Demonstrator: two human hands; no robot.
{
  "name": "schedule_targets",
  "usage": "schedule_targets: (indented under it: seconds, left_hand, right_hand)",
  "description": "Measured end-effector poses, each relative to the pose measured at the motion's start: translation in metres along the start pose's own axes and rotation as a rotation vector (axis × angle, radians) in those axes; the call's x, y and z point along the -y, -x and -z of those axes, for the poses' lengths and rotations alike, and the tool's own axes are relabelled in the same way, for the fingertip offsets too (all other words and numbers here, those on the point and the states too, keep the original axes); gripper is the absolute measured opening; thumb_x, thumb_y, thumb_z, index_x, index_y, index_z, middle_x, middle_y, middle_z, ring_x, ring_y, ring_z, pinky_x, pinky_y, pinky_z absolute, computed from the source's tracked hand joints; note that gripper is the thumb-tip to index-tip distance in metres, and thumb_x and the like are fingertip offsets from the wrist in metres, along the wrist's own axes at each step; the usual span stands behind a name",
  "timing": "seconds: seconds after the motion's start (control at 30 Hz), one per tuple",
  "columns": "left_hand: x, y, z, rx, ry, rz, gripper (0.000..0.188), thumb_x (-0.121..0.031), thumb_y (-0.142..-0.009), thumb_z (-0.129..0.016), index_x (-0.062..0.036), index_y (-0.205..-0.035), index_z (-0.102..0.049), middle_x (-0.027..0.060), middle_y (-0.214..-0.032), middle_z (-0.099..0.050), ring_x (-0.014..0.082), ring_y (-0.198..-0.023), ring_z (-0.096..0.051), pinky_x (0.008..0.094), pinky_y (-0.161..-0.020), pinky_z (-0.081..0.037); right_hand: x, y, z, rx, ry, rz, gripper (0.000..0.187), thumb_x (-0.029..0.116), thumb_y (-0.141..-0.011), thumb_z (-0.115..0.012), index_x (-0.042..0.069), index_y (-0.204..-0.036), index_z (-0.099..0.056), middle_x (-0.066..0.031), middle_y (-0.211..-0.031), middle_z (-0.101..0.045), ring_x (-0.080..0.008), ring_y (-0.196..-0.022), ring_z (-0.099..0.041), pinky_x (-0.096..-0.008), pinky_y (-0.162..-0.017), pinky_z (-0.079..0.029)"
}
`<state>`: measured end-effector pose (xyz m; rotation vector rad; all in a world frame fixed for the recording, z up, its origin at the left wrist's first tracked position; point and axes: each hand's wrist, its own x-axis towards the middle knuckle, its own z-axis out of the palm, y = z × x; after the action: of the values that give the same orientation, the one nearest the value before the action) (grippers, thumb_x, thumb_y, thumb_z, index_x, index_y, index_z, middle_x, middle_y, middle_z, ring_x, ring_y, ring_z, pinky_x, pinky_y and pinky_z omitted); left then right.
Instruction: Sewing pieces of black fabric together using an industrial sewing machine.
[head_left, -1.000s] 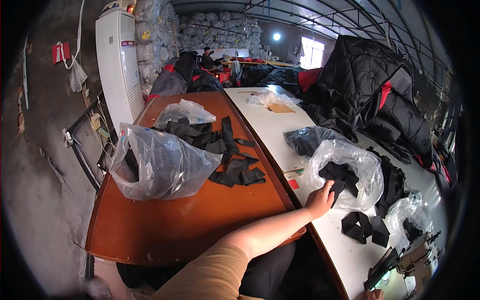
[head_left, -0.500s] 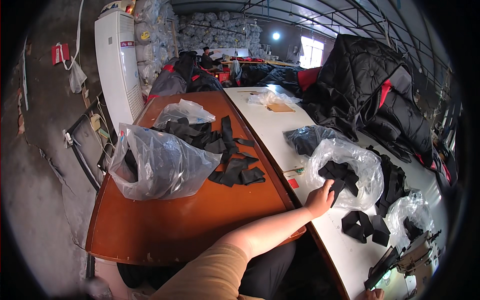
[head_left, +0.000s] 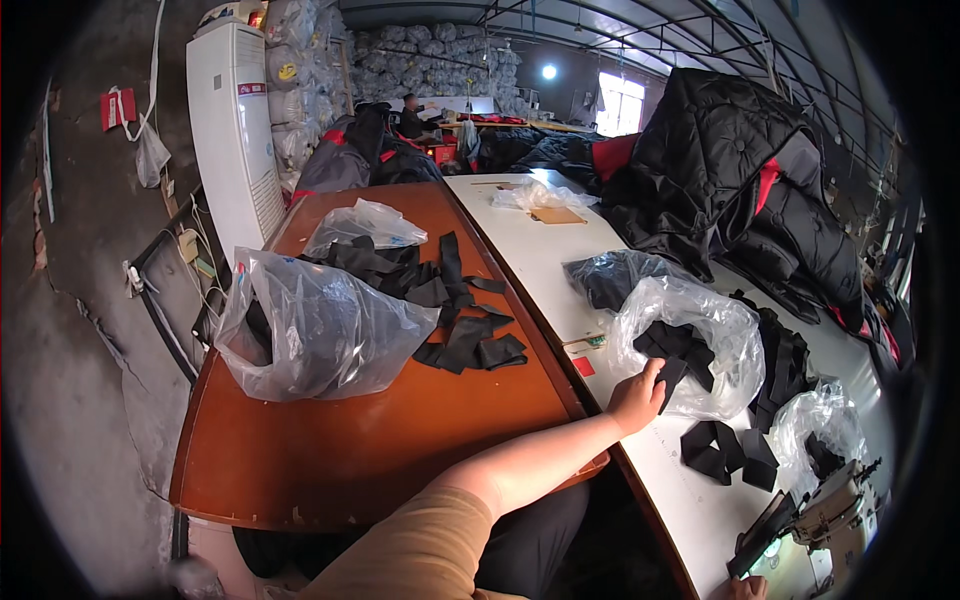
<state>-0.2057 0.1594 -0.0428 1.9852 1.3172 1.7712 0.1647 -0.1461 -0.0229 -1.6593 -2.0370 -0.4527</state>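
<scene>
I have my left grip [head_left: 634, 400], the nearer one, pinched on a black strip [head_left: 672, 380] at its right, long axis near-to-far, beside the clear bag [head_left: 735, 318] on the white tabletop [head_left: 652, 475]; my right grip [head_left: 748, 588] I can't read.

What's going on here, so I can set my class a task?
A person's left hand holds a flat black fabric strip at an open, clear plastic bag on a white tabletop; more black strips show in the bag. The right hand, cut off by the lower edge, is beside a metal sewing machine. Loose black strips lie on the glossy brown table.
</scene>
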Motion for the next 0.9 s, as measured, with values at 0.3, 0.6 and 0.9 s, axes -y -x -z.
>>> schedule_targets:
  seconds: [0.3, 0.6, 0.9]
  left_hand:
    - [-0.0024, -0.0020, 0.0014, 0.023, 0.013, 0.027, 0.038, -0.015, -0.098, -0.058, -0.0015, -0.131, -0.045, 0.0256, -0.114, -0.070, 0.0431, -0.101, -0.069, 0.0490, -0.084, -0.055]
    - [0.0026, -0.0004, 0.0014, 0.016, 0.003, 0.024, 0.038, -0.014, -0.098, -0.059, -0.0018, -0.131, -0.046, 0.0253, -0.115, -0.070, 0.0433, -0.101, -0.069, 0.0487, -0.084, -0.055]
    - [0.0038, -0.0006, -0.0026, -0.030, 0.017, -0.003, 0.038, -0.014, -0.097, -0.060, -0.0028, -0.131, -0.046, 0.0246, -0.107, -0.071, 0.0435, -0.096, -0.069, 0.0487, -0.079, -0.055]
  right_hand:
    - [-0.0031, 0.0030, -0.0010, 0.013, -0.041, -0.027, 0.032, -0.004, -0.074, -0.056, 0.002, -0.098, -0.077, -0.0175, -0.095, -0.067, -0.0375, -0.089, -0.063, -0.0479, -0.082, -0.053]
    - [0.0033, -0.0012, 0.0064, 0.065, 0.012, -0.005, 0.032, -0.004, -0.076, -0.057, 0.003, -0.101, -0.077, -0.0186, -0.098, -0.067, -0.0377, -0.091, -0.064, -0.0468, -0.083, -0.054]
    - [-0.0038, 0.0035, 0.0010, 0.054, -0.028, -0.051, 0.031, -0.001, -0.078, -0.058, 0.003, -0.103, -0.077, -0.0199, -0.101, -0.067, -0.0393, -0.094, -0.064, -0.0483, -0.086, -0.053]
